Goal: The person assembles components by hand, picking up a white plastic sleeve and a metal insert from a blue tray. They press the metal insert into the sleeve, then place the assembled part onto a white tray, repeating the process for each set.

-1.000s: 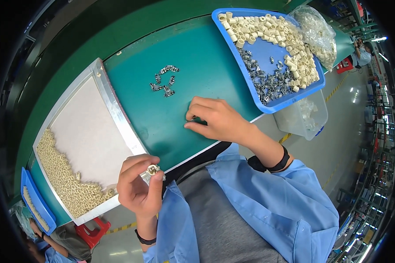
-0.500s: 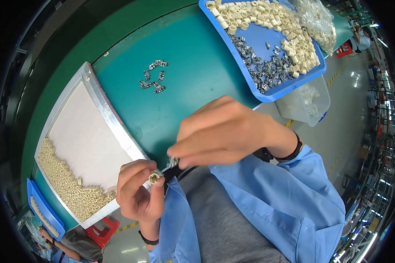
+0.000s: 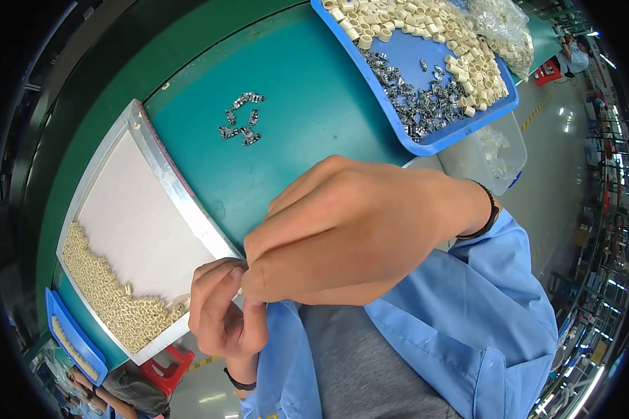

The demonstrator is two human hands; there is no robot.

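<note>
My left hand (image 3: 223,314) is closed in a pinch in front of me, at the near corner of the framed board. The earlier frame shows a small cream sleeve with metal inside it in those fingers; now it is almost wholly covered. Over it bends my right hand (image 3: 349,237), fingertips together and meeting the left ones. A small shiny metal clip was in its pinch earlier; the hand's back hides it now. Several metal clips (image 3: 250,137) lie loosely grouped on the green table (image 3: 293,91) beyond my hands.
A blue tray (image 3: 398,54) at the far right holds cream sleeves (image 3: 479,73) and metal clips (image 3: 423,105). Beside it are a plastic bag (image 3: 500,31) and a clear bin (image 3: 507,150). Cream sleeves (image 3: 119,307) crowd the framed board (image 3: 136,202). A co-worker (image 3: 122,387) sits lower left.
My right hand has come down and left onto my left fingertips, bringing the metal clip to the cream sleeve and covering both. My left hand has barely shifted.
</note>
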